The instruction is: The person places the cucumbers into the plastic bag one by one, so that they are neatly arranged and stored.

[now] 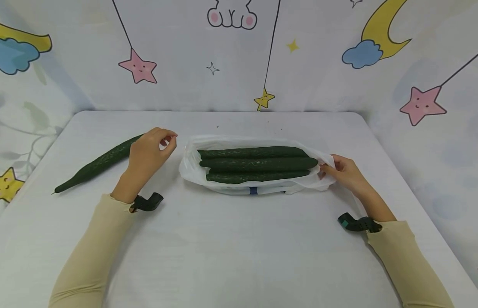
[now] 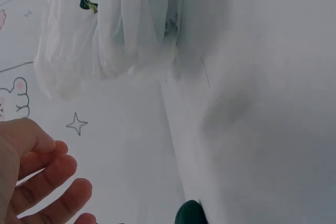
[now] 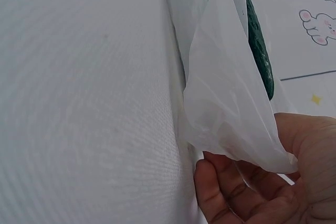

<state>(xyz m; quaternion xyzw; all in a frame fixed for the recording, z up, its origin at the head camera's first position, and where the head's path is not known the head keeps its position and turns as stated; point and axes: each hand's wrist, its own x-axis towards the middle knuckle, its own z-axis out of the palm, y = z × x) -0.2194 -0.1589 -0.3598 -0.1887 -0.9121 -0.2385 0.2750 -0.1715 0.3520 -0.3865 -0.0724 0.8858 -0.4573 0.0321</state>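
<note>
Three dark green cucumbers (image 1: 258,164) lie side by side in a white plastic bag (image 1: 192,171) on the table, the bag's opening facing up. At the bag's right end my right hand (image 1: 346,172) pinches its edge between thumb and fingers; the right wrist view shows the thin plastic (image 3: 226,87) stretched from that grip. My left hand (image 1: 149,150) is raised left of the bag, fingers loosely bent and holding nothing. Another cucumber (image 1: 96,166) lies slanted on the table, its far end hidden behind the left hand. Its tip (image 2: 191,213) shows low in the left wrist view.
The white-covered table (image 1: 239,252) has its far edge against a white backdrop (image 1: 181,38) printed with stars, moons and clouds. A few tiny dark specks lie near that edge. Each wrist bears a black camera mount (image 1: 148,202).
</note>
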